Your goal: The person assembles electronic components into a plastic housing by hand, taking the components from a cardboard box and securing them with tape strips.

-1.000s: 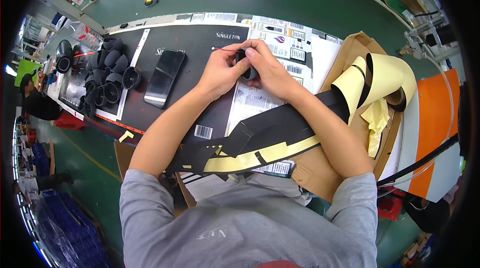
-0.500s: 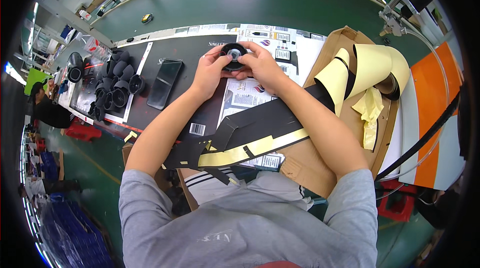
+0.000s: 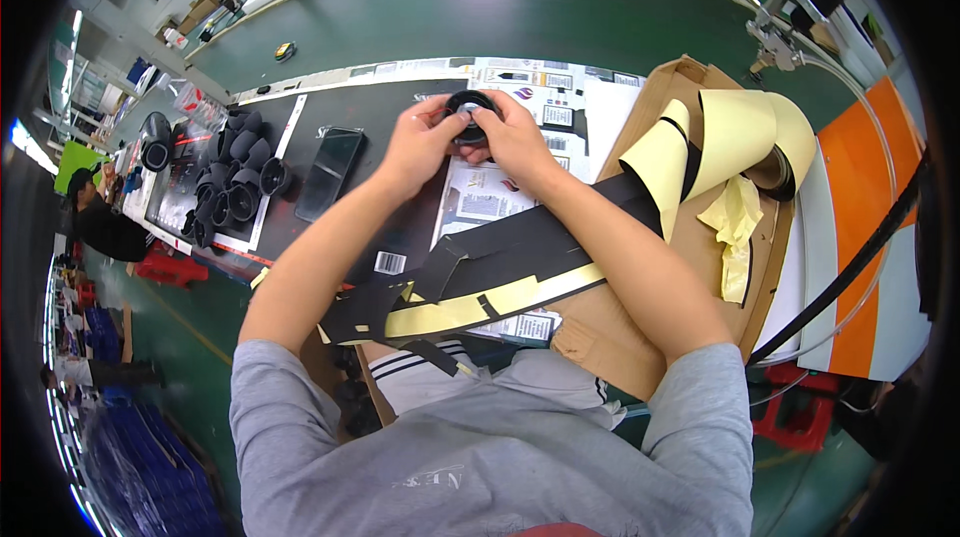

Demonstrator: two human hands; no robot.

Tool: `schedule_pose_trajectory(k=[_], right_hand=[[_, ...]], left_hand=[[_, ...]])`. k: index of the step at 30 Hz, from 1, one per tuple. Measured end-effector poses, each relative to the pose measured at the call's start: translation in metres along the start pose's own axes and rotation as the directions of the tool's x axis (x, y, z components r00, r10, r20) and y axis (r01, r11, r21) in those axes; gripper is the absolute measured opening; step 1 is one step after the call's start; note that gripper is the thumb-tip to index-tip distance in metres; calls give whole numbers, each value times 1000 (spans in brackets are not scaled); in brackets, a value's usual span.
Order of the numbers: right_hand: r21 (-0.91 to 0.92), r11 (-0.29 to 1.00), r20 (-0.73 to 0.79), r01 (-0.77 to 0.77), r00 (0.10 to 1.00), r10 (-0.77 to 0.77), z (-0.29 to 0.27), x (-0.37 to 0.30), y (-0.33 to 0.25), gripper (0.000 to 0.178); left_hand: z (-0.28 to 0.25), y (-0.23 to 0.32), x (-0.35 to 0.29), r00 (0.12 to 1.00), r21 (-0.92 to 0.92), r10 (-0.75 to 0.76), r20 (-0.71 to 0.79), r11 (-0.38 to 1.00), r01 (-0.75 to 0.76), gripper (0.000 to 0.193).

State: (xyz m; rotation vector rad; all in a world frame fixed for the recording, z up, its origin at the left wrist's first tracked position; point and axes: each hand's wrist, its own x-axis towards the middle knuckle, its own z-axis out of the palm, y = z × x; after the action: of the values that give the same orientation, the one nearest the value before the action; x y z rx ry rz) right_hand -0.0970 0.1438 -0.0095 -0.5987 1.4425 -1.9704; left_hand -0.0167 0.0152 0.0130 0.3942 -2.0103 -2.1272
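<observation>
Both my hands grip a round black part above the far side of the work surface. Its rim is dark and ring-shaped, with a paler centre mostly covered by my thumbs. My left hand wraps its left side, the thumb pressed on the centre. On the right side my right hand holds it the same way, fingers curled underneath. Printed white sheets lie below my hands. To their left rests a black phone. Beyond it several black cup-shaped parts are heaped together.
Black adhesive strip with yellow backing runs under my right forearm into a cardboard tray. An orange and white panel stands at the right, near a metal fixture with a hose. Another person sits far left.
The view has shifted slightly. Both hands keep hold of the round black part, which now appears a little more tilted; my thumbs still press at its centre.
</observation>
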Motion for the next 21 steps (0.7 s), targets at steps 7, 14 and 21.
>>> schedule_pose_trajectory(k=[7, 14, 21], right_hand=[[-757, 572, -68, 315, 833, -549, 3, -4, 3, 60], [-672, 663, -84, 330, 856, -511, -6, 7, 11, 32], [-663, 690, -90, 290, 884, -458, -3, 7, 10, 28]], left_hand=[[-25, 25, 90, 991, 304, -45, -123, 949, 81, 27], [4, 15, 189, 955, 456, 90, -283, 889, 51, 33], [-14, 14, 198, 889, 429, -18, -457, 871, 239, 29]])
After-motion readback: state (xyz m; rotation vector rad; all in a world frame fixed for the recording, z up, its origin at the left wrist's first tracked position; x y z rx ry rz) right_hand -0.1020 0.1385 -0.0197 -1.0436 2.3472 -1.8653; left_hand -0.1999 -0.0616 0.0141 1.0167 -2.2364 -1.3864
